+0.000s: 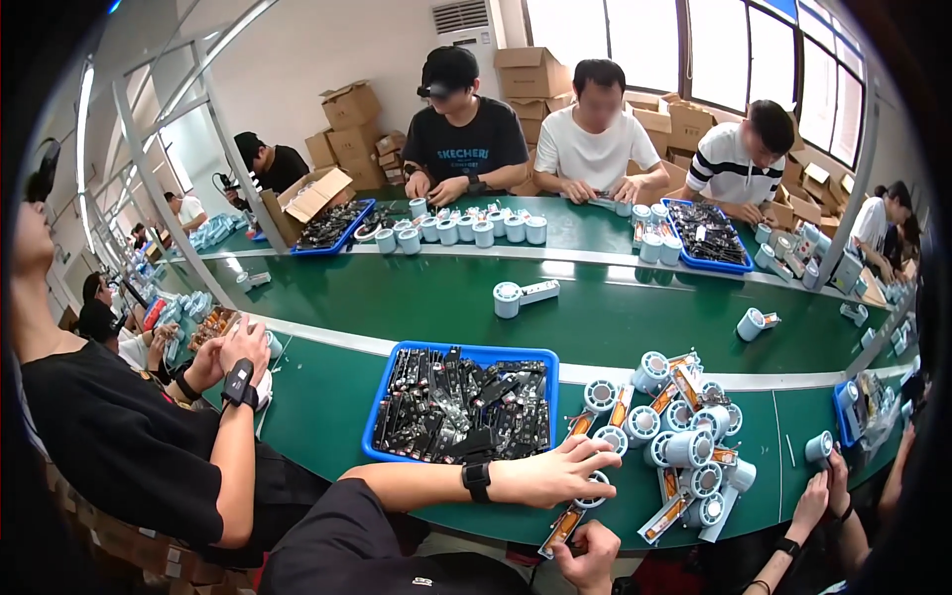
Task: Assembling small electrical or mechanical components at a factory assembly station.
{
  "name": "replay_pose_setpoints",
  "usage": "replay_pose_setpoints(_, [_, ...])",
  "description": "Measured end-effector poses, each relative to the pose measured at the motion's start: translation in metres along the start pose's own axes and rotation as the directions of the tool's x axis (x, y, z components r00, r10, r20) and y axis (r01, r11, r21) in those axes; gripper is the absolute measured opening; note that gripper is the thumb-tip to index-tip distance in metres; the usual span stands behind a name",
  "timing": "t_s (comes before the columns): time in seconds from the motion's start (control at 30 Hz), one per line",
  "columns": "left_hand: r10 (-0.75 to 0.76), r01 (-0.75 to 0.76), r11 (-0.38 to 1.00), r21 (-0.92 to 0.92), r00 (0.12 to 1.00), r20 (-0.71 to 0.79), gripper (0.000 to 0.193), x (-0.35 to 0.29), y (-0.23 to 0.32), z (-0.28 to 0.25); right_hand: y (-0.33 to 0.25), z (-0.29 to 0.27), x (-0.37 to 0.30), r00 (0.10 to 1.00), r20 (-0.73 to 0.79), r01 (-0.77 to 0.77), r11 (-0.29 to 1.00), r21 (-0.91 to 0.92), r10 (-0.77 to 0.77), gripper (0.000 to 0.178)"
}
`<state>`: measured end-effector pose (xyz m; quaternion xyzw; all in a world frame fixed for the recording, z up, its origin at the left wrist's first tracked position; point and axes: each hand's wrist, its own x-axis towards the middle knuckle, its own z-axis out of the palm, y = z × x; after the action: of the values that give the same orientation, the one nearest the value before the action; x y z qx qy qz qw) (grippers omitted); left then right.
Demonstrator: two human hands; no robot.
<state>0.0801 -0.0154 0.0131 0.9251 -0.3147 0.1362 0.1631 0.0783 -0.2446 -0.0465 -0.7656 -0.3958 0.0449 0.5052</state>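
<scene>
My left hand (555,472) reaches in from the left with a black band on its wrist. Its fingers are stretched out over the round head of a light-blue handheld fan (593,490). Below it, my right hand (589,557) has curled fingers, its thumb against the lower end of that fan's open handle, where an orange part shows. The palm side of the right hand is hidden. A pile of similar fans (688,450) lies just right of my hands. To their left stands a blue tray (373,436) full of small black parts.
A green conveyor belt (416,291) crosses beyond my bench, with a fan (508,299) and another fan (751,323) on it. Several people work across it beside blue trays and rows of fans. One co-worker (129,426) sits close on my left; another person's hands (815,493) hold a fan at right.
</scene>
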Motion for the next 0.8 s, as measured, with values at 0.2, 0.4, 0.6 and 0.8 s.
replay_pose_setpoints(0.2, [-0.070, 0.070, 0.997, 0.014, 0.997, 0.011, 0.065, -0.003, -0.006, -0.008, -0.006, 0.010, 0.016, 0.992, -0.126, -0.004, 0.999, -0.042, -0.001, 0.037])
replay_pose_setpoints(0.4, [-0.439, 0.439, 0.889, 0.132, 0.898, -0.028, 0.061, -0.037, -0.014, -0.055, 0.004, 0.018, 0.018, 0.988, -0.153, -0.041, 0.999, -0.030, 0.036, 0.035])
replay_pose_setpoints(0.6, [-0.806, 0.787, 0.534, 0.307, 0.584, -0.096, 0.062, -0.101, -0.036, -0.044, 0.021, 0.018, -0.001, 0.997, -0.061, -0.051, 0.997, -0.057, 0.048, 0.036])
replay_pose_setpoints(0.8, [-0.798, 0.777, 0.560, 0.288, 0.599, -0.064, 0.039, -0.114, -0.040, -0.032, 0.069, 0.032, -0.017, 0.998, 0.006, -0.070, 0.987, 0.147, 0.070, 0.029])
